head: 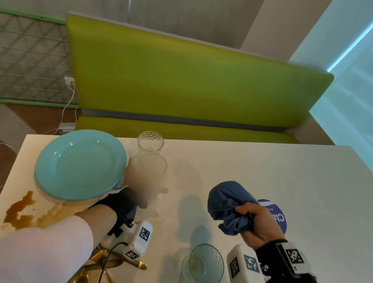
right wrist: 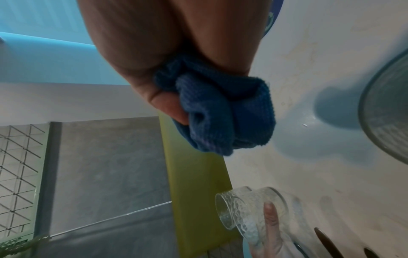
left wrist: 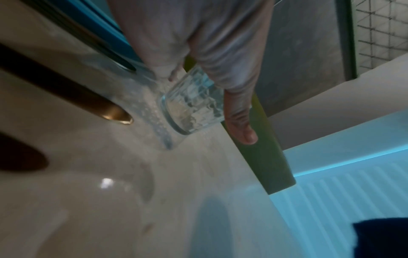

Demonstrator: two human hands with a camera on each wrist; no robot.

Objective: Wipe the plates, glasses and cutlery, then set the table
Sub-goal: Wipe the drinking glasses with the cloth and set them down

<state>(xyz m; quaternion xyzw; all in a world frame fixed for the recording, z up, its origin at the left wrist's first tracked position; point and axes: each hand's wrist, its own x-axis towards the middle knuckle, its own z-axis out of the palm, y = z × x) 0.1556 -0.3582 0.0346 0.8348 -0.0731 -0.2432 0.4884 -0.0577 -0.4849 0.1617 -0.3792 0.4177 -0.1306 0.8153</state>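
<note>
Two clear textured glasses stand behind the plates, a far one [head: 150,142] and a near one [head: 152,167]. My left hand [head: 146,180] reaches round the near glass [left wrist: 192,104]; the thumb and fingers lie on either side of it and touch it, blurred by motion. A stack of teal plates [head: 80,165] sits at the table's left corner. My right hand [head: 257,222] is raised over the table and grips a bunched blue cloth [head: 228,203], which the right wrist view shows squeezed [right wrist: 225,122] in the fist. Gold cutlery [head: 106,267] lies near the front edge.
A brown spill [head: 24,210] spreads from under the plates over the white table [head: 274,176]. A glass bowl [head: 205,264] stands near my right wrist, a round purple disc [head: 275,215] behind my right hand. A green bench [head: 191,82] runs along the far side.
</note>
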